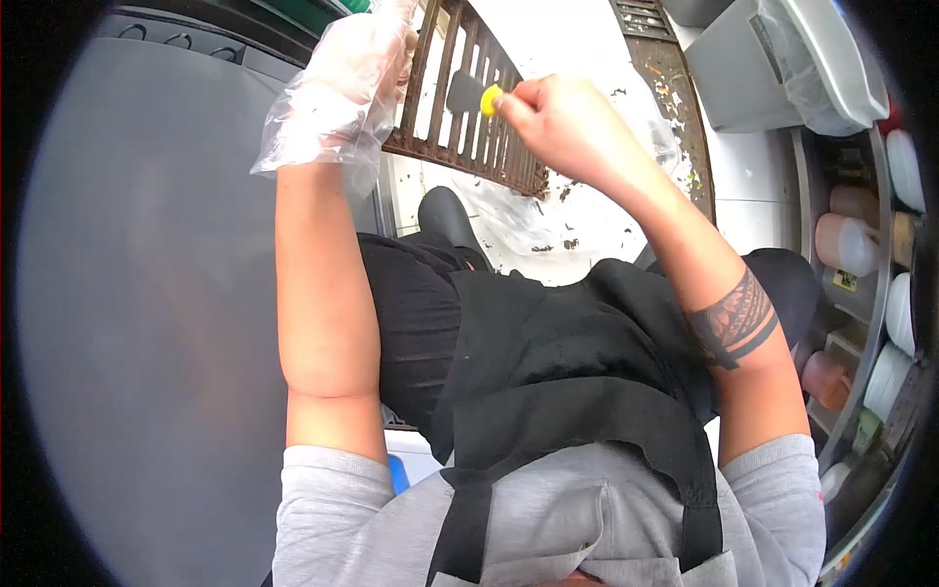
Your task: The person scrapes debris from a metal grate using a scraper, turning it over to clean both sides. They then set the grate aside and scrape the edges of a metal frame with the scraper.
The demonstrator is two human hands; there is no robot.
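Note:
My left hand, in a clear plastic glove, is closed at the left edge of a rusty slatted metal grate; its fingertips are partly hidden at the top of the view. The grate is held tilted above the floor. My bare right hand is closed around the yellow handle of a small scraper, whose dark flat blade lies over the grate's slats. Below the grate, a clear plastic sheet is spread on the floor, with dark flakes scattered on it.
A grey plastic bin with a clear liner stands at upper right. Beside it runs a dirty floor channel with scraps in it. Shelves with several containers line the right side. A large grey metal panel fills the left.

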